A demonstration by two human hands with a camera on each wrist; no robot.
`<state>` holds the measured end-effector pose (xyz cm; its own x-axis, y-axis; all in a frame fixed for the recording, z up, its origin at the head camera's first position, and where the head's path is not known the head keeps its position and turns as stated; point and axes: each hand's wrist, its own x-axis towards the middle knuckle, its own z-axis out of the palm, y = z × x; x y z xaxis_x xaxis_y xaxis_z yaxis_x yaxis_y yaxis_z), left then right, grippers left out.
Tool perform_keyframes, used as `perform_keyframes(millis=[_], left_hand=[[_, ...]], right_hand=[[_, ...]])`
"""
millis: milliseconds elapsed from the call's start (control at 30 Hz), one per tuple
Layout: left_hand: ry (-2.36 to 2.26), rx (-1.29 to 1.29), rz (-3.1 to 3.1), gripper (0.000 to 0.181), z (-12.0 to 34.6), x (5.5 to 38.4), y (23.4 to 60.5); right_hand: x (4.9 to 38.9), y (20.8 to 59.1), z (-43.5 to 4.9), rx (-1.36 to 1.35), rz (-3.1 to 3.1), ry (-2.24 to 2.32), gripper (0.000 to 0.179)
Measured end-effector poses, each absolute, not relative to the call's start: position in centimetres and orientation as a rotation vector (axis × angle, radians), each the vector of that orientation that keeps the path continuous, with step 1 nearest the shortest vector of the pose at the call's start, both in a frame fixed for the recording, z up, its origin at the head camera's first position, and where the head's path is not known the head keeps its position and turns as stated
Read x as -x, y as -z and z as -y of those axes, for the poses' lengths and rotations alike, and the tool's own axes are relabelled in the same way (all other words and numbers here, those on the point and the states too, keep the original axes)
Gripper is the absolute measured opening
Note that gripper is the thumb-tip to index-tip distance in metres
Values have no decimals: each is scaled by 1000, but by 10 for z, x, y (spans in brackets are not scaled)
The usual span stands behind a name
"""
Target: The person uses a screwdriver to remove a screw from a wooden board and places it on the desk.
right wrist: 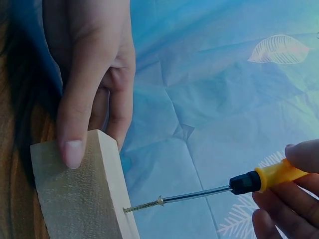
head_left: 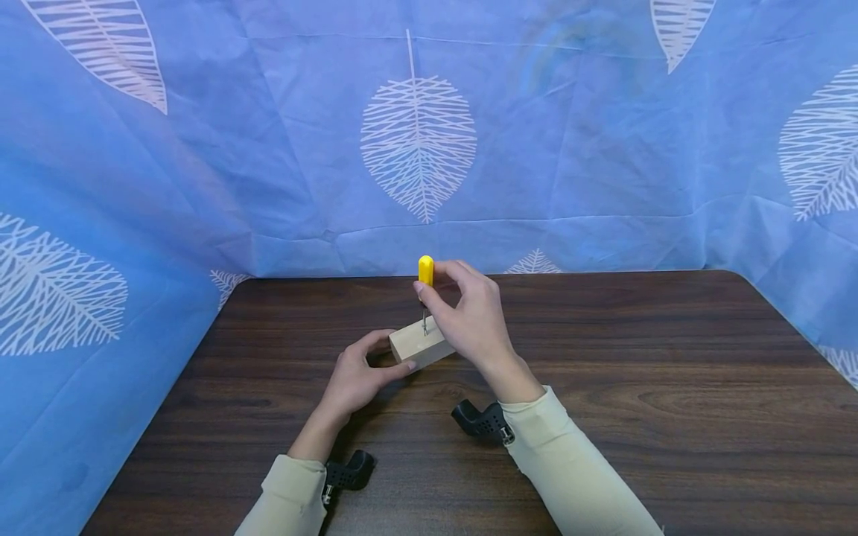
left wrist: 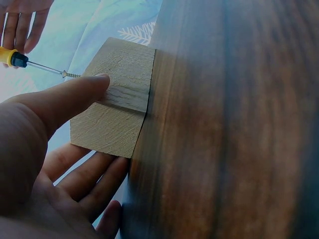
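Note:
A pale wooden block (head_left: pixel 421 344) lies on the dark table. My left hand (head_left: pixel 355 376) grips its left end, thumb on the near side and fingers on the far side. A screw (right wrist: pixel 142 206) stands in the block's top face, with much of its thread still showing. Against the screw's head sits the tip of a screwdriver (right wrist: pixel 199 193), its handle yellow with a black collar. My right hand (head_left: pixel 474 316) pinches the yellow handle (head_left: pixel 425 272) between thumb and fingers above the block. In the left wrist view the screw (left wrist: pixel 71 75) is partly hidden by my left thumb.
The brown wood-grain table (head_left: pixel 637 387) stretches around the block. Behind and beside it hangs a blue cloth (head_left: pixel 302 149) with white leaf prints. Black wrist devices (head_left: pixel 351 470) are worn at both cream sleeves (head_left: pixel 570 461), close over the table.

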<state>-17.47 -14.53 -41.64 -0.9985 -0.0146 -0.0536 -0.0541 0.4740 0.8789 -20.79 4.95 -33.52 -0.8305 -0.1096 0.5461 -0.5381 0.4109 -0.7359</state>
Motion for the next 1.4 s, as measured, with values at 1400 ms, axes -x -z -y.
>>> perform_keyframes(millis=[1400], left_hand=[[-1575, 74, -2659, 55, 145, 176, 414]], right_hand=[[206, 334, -48, -529, 2284, -1493, 23]])
